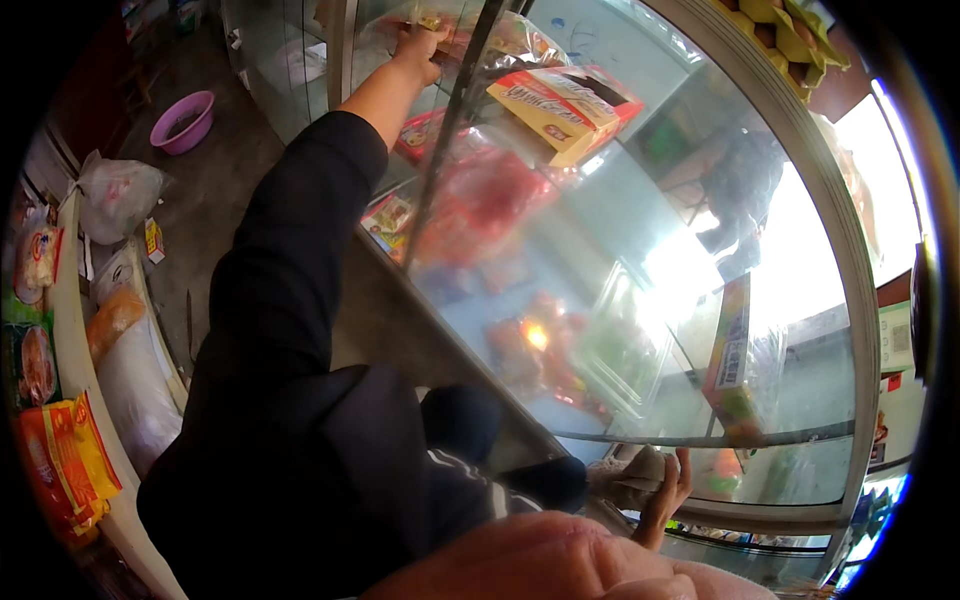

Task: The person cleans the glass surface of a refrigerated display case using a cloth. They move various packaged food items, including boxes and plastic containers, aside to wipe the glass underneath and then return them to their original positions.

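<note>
My left hand [424, 52], in a black sleeve, reaches far forward to the upper part of a glass display case [855, 330]. Its fingers are curled beside a small gold-coloured item [430, 22] among clear plastic packets; what they grip is not distinct. At the lower right, my right hand [668, 500] is closed on a crumpled grey cloth [640, 476], close to the lower edge of the glass. Behind the glass lie a red and yellow carton [560, 112], a red plastic bag [490, 195] and a clear plastic box [620, 340].
A pink basin [183, 122] stands on the floor at the far left. Nearer are a tied plastic bag [120, 195], a white sack [140, 400] and a shelf edge with orange packets [68, 465]. Egg trays [795, 45] rest above the case at the upper right.
</note>
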`<state>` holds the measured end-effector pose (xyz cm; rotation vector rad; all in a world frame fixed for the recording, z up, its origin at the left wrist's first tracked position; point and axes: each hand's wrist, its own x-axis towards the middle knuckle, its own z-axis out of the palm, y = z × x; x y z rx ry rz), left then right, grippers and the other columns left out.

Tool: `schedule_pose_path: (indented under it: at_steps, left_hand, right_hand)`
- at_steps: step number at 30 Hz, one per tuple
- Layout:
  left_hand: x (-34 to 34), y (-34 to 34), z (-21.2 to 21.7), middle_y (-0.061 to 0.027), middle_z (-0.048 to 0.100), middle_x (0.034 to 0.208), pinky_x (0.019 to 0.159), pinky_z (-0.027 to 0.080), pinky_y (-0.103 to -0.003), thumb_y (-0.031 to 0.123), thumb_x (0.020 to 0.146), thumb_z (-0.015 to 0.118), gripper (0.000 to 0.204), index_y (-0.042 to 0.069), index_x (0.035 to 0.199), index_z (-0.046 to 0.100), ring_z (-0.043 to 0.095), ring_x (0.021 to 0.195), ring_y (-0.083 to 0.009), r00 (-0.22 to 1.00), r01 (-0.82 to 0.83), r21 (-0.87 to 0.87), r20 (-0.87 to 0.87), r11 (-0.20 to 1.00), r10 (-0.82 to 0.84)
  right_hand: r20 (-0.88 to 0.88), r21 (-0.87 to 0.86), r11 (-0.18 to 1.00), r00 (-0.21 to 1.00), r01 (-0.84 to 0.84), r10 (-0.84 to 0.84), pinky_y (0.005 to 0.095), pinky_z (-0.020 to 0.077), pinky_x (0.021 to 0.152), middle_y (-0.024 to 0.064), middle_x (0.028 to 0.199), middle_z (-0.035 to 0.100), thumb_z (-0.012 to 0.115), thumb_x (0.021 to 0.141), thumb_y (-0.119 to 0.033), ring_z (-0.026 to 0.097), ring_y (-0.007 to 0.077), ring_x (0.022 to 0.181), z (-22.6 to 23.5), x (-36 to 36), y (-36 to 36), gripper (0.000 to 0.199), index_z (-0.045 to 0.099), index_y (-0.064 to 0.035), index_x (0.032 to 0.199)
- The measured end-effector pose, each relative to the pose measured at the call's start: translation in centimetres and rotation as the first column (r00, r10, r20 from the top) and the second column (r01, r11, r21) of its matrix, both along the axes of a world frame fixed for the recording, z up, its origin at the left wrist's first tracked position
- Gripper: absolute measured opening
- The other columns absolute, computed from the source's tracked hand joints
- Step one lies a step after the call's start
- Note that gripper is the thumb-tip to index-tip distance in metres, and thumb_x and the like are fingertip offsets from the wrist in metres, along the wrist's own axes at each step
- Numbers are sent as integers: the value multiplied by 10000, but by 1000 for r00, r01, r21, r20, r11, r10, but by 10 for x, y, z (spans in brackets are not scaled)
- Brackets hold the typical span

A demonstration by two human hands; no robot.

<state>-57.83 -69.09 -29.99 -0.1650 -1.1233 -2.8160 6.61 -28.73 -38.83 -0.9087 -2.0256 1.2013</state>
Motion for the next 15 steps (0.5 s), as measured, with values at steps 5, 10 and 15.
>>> schedule_pose_path:
  at_steps: [5, 10, 15]
  left_hand:
    - [-30, -15, -31, -95, 544, 1151, 756, 536, -484, -17, 843, 643, 587, 186, 1301, 337, 616, 961, -277, 1000, -11, -25, 13, 1000, 11]
    - [6, -14, -10, -113, 534, 1229, 827, 495, -452, 205, 883, 635, 507, 100, 1315, 390, 585, 1029, -273, 982, 55, -214, 187, 975, -14]
    - [83, -23, -40, -115, 582, 1194, 897, 455, -382, 388, 919, 557, 474, 57, 1254, 513, 576, 1053, -238, 915, -346, -375, 65, 860, 397]
  right_hand:
    - [73, 94, 993, 995, -73, 67, 352, 343, 1042, 203, 1306, 530, 580, 876, -182, 493, 265, 1203, 11, -13, -5, 501, 500, 109, 1276]
    - [-15, -41, 998, 999, -49, 48, 340, 407, 972, 177, 1249, 566, 559, 890, -199, 541, 240, 1116, 4, -8, 9, 471, 530, 96, 1256]
    - [-158, -202, 973, 984, -111, 80, 321, 460, 891, 143, 1145, 611, 516, 920, -215, 581, 212, 999, 3, -3, 21, 428, 571, 93, 1212]
